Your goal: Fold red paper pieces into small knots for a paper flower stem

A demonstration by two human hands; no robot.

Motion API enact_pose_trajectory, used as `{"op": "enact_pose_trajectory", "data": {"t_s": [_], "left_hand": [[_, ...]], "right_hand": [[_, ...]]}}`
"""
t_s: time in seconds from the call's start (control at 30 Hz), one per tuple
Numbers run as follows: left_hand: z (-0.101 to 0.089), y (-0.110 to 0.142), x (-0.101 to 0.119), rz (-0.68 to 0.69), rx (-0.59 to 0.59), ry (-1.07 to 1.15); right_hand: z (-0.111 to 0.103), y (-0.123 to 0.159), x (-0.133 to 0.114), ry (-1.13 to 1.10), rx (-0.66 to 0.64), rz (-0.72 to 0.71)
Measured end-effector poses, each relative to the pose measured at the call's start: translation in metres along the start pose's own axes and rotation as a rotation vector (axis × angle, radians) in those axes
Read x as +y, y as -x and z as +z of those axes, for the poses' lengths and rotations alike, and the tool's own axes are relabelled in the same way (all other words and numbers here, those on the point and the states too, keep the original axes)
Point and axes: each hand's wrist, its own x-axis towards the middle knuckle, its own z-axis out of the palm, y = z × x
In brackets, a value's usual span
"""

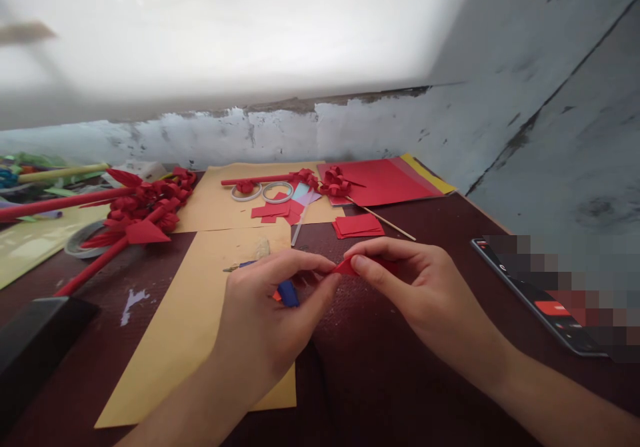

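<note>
Between my two hands, above the dark table, is a small folded piece of red paper [345,266]. My left hand [273,300] pinches its left tip between thumb and fingers. The thumb of my right hand [413,280] presses on the piece from the near side, with the fingers behind it. A blue-handled tool [287,294] lies partly hidden behind my left hand; its kind is unclear. Beyond my hands sits a small stack of red paper rectangles [357,226]. A thin wooden stick [383,219] with a curled red paper flower [335,182] lies just past the stack.
Red paper flowers on stems [145,210] lie at the left, by a tape roll [85,240] and a black box [45,340]. Tape rings [277,192] and paper scraps rest on tan sheets [200,327]. Red sheets [370,184] lie at the back, a phone [535,300] at right.
</note>
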Motion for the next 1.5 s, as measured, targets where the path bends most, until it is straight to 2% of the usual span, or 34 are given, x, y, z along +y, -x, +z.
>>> {"op": "enact_pose_trajectory", "data": {"t_s": [0.5, 0.7, 0.93, 1.23, 1.5], "left_hand": [[0.0002, 0.0009, 0.0038, 0.015, 0.004, -0.007], [-0.0026, 0.0004, 0.0017, -0.084, 0.0, 0.007], [-0.0042, -0.0017, -0.0041, -0.306, -0.107, 0.166], [0.0005, 0.0012, -0.0034, -0.3, -0.151, 0.176], [-0.0013, 0.0013, -0.0018, -0.333, -0.146, 0.178]], "right_hand": [[-0.0011, 0.0006, 0.0026, -0.05, -0.028, 0.006], [0.0003, 0.0007, 0.001, -0.067, -0.051, -0.005], [0.0031, 0.0018, 0.0027, 0.022, -0.043, -0.088], [0.0029, 0.0058, 0.0034, 0.166, -0.061, -0.157], [0.0043, 0.0063, 0.0036, 0.188, -0.09, -0.184]]}}
